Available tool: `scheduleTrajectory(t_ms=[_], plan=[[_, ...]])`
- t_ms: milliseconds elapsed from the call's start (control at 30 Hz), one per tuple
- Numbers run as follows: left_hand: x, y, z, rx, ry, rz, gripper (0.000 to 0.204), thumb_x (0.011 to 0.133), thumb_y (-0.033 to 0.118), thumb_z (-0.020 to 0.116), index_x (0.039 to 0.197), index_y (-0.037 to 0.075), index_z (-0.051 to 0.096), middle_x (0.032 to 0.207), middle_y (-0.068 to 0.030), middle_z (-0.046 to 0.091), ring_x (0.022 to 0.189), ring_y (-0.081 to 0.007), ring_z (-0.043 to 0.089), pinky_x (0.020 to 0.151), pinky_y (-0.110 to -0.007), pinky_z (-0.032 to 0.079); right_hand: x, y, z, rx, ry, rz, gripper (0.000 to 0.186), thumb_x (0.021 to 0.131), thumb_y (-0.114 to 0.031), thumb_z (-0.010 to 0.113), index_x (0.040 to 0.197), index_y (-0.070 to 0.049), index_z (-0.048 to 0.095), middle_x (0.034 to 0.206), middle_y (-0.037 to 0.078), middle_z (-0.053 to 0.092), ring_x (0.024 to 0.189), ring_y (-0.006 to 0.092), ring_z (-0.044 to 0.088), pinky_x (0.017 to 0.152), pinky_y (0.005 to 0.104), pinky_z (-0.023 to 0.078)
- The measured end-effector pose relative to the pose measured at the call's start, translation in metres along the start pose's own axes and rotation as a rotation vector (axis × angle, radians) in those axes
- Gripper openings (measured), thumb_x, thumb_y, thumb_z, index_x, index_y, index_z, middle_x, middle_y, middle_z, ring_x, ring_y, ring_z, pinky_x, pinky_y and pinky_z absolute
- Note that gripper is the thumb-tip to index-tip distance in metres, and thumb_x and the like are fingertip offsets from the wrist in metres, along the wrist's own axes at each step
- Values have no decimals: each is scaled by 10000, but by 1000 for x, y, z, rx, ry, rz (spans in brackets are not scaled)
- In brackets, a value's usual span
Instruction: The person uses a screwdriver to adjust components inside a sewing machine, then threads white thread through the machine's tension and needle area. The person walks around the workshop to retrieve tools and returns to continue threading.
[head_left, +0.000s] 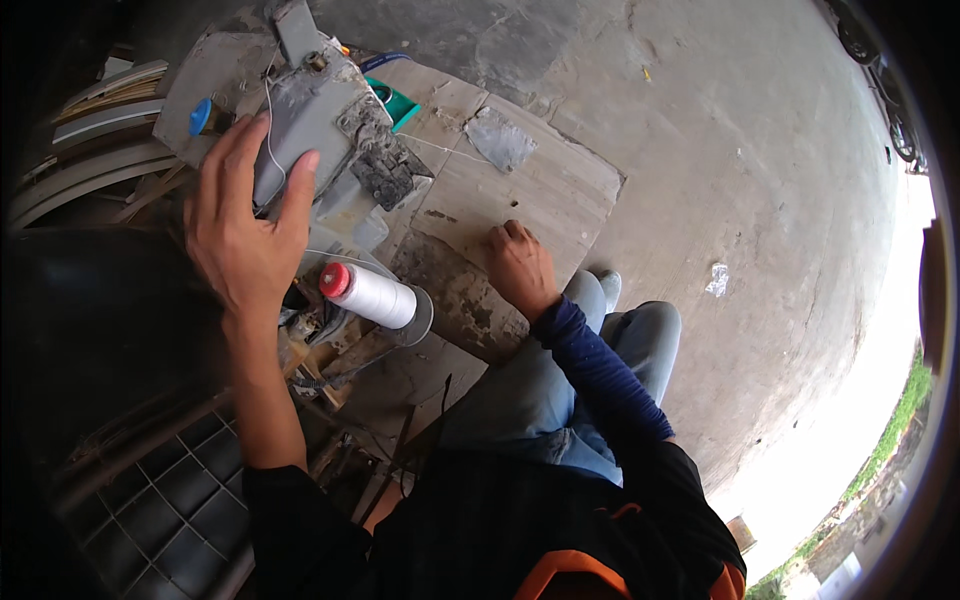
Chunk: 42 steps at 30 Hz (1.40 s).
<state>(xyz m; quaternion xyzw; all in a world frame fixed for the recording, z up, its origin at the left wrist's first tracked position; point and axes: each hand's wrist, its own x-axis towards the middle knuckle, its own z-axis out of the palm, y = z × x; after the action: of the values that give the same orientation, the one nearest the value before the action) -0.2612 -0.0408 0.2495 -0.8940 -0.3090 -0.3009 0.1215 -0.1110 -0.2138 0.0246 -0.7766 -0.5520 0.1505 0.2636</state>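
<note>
A worn grey sewing machine stands at the upper left of a work table, with white thread running along its body. My left hand is raised in front of the machine, its fingers and thumb spread near the thread; whether it touches the machine I cannot tell. Below it, a cone of white thread with a red top sits on a round stand, tilted in this view. My right hand rests over the table top, fingers curled closed. Anything inside them is hidden. A thin thread stretches from the machine across the table.
The worn table carries a clear plastic scrap and a green piece behind the machine. Long strips are stacked at the far left. Tools and scraps clutter the space beside the cone. A metal grid lies lower left.
</note>
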Motion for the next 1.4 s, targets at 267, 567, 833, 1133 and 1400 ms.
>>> scheduleTrajectory(t_ms=[267, 567, 833, 1133, 1400], plan=[[-2, -11, 11, -10, 146, 91, 402, 730, 250, 779, 1087, 111, 658, 1056, -33, 659, 886, -222, 656, 689, -336, 487, 42, 0, -47, 716, -57, 212, 145, 809, -39, 605, 942, 17, 589, 799, 107, 633, 643, 218, 622, 609, 337, 512], [-4, -15, 16, -9, 185, 100, 391, 722, 259, 783, 1073, 126, 670, 1033, -30, 664, 840, -216, 665, 661, -331, 505, 116, -54, -83, 1212, 13, 128, 176, 871, -143, 644, 936, 21, 648, 785, 21, 646, 655, 94, 566, 593, 246, 462], [-5, -17, 19, -11, 204, 122, 381, 724, 273, 786, 1059, 128, 678, 1020, -28, 668, 824, -220, 668, 659, -322, 511, 121, -59, -63, 734, 177, -98, 150, 837, -106, 636, 887, 35, 652, 734, 133, 653, 665, 163, 602, 629, 287, 473], [-7, -14, 16, -12, 173, 103, 375, 737, 236, 778, 1067, 93, 671, 1024, -56, 668, 865, -235, 663, 705, -330, 518, 115, -60, -81, 754, 157, -95, 107, 804, -49, 630, 892, 8, 653, 812, 172, 647, 705, 290, 626, 656, 339, 490], [-6, -15, 17, 3, 195, 121, 387, 729, 278, 783, 1065, 116, 680, 1021, -36, 668, 836, -215, 665, 675, -329, 514, 123, -56, -73, 518, 221, -379, 69, 827, -37, 617, 880, 4, 633, 790, 139, 623, 676, 272, 606, 627, 337, 482]])
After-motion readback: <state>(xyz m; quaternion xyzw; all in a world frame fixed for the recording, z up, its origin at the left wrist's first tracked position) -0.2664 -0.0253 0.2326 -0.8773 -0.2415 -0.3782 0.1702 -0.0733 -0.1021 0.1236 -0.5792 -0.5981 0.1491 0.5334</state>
